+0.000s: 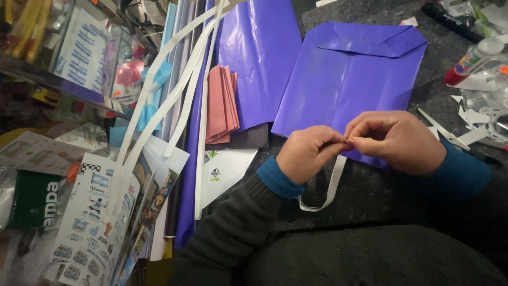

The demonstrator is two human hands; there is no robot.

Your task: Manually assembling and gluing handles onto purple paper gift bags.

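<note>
both hands meet over the lower edge of a purple paper bag [344, 79] that lies flat on the dark worktop [370, 196], folded flap at its far end. left hand [304, 156] and right hand [397, 140] each pinch the same end of a white paper strip [334, 182]; fingertips touch at the pinch point, just over the bag's near edge. the rest of the strip hangs down from the left hand and curls into a loop toward the person's lap. whether the end is being folded, twisted or peeled cannot be told, since the fingers cover it.

judgement on doing this well: keep the pinch small and close to the strip's tip so the fold or crease comes out square; thumbs should press against forefingers, not slide. let the loose loop hang free, untwisted, so it does not drag the end askew. hold the work low over the bag so the end can be set down without shifting.

about: more long white strips [159, 90] lie to the left across sheets of purple paper [259, 47], a stack of pink folded paper [219, 103], scissors [444, 130] just right of the right hand, a glue bottle [473, 58] farther right, sticker sheets [90, 222] at the lower left.
</note>
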